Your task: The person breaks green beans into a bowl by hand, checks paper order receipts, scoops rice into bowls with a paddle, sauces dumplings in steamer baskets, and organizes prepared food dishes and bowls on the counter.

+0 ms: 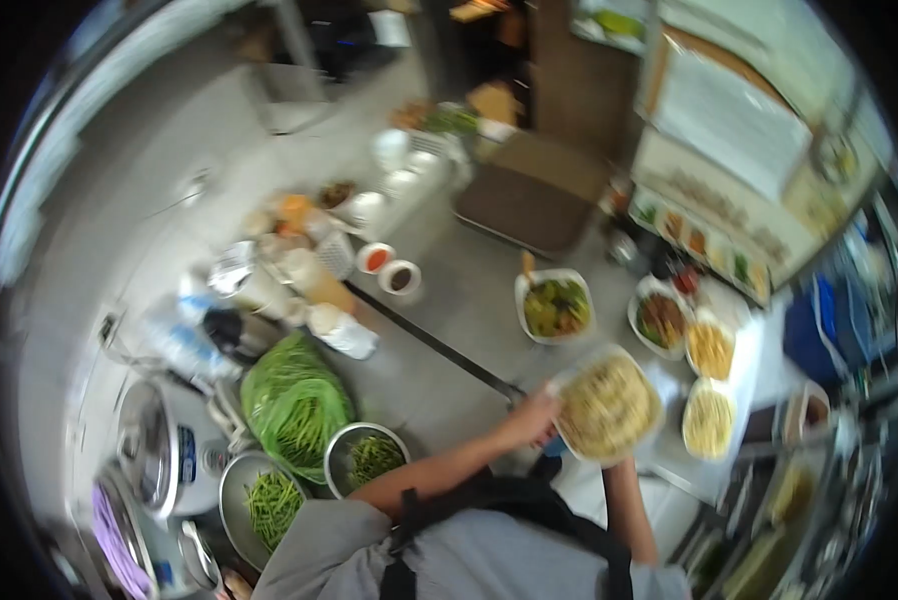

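Note:
A pale container of yellowish-white food, possibly noodles (609, 405), is held up in front of my body, blurred by motion. My left hand (534, 418) is closed at its left edge, with a small blue thing just below the fingers. From below, my right hand (619, 472) reaches up under the near side of the container; its fingers are hidden beneath it. Just beyond stands a white bowl of green and yellow food (556, 308) with a spoon handle (528, 262) sticking out.
At right stand a bowl of brown food and greens (661, 320), a bowl of yellow strips (710, 349) and a bowl of pale noodles (709, 424). At left are a green bag of beans (304, 405), metal bowls (231, 505), a red sauce cup (376, 259) and bottles (341, 330).

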Demonstrator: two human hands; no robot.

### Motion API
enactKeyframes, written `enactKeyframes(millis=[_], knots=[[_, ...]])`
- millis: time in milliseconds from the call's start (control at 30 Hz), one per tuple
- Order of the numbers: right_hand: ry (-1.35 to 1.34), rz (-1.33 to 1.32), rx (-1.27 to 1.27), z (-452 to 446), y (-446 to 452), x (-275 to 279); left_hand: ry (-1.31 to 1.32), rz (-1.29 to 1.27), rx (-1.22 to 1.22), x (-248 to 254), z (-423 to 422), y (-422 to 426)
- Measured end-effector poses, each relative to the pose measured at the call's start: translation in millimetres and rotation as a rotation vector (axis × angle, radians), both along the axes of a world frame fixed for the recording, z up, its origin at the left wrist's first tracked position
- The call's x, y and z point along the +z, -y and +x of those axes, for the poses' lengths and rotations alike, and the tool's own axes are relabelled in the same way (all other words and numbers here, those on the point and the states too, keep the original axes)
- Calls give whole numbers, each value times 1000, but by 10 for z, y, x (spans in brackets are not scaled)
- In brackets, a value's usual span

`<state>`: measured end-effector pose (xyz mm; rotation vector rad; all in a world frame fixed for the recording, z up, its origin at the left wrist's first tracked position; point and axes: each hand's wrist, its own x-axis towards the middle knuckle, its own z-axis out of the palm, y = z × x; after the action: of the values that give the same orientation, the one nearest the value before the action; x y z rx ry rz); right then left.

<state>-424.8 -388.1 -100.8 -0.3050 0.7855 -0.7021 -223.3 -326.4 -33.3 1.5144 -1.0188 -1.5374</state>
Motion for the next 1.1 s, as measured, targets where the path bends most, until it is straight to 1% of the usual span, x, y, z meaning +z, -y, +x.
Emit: enactKeyframes(millis=[33,67,100,133,167,200,267,300,400,467,533,633,700,733,767,867,933,1067,1100], knots=[[-100,-3,64,-51,-33,72,-120,56,90,292,65,-83],[-249,-60,167,-139,-18,183,-155,70,164,416,136,-157],[-471,-209,319,-311,95,361,-181,80,255,466,229,-229],[-696,-351,475,-489,198,541,-204,42,292,465,356,-306],[-605,-345,285,-587,298,644,-222,-4,343,469,499,-368],[-510,-343,101,-616,374,748,-224,8,391,506,629,-420],[-453,-327,29,-537,561,1148,-235,25,493,591,847,-494],[-425,-325,0,-493,615,1262,-235,-1,502,592,964,-528],[-1143,-948,879,-300,738,1281,-228,-70,576,623,1245,-602],[-1624,-1325,1211,-183,730,1028,-225,-77,641,699,1365,-596],[-1238,-1182,874,14,923,875,-202,-122,687,770,1462,-532],[-995,-688,577,480,1241,761,-166,-135,717,826,1622,-376],[-814,-646,565,512,1476,351,-186,-115,738,779,1722,-187],[-716,-635,571,596,1629,243,-192,-116,763,759,1810,-67],[-582,-580,639,673,1691,288,-172,-88,764,706,1894,71],[-497,-687,662,684,1829,-121,-198,-120,780,567,2149,602],[-492,-618,556,721,1737,-163,-172,-118,817,444,2297,1098],[-338,-479,483,824,1558,-162,-202,-111,899,39,2575,2300],[-342,-500,470,837,1526,-211,-194,-122,915,-93,2616,2601]])
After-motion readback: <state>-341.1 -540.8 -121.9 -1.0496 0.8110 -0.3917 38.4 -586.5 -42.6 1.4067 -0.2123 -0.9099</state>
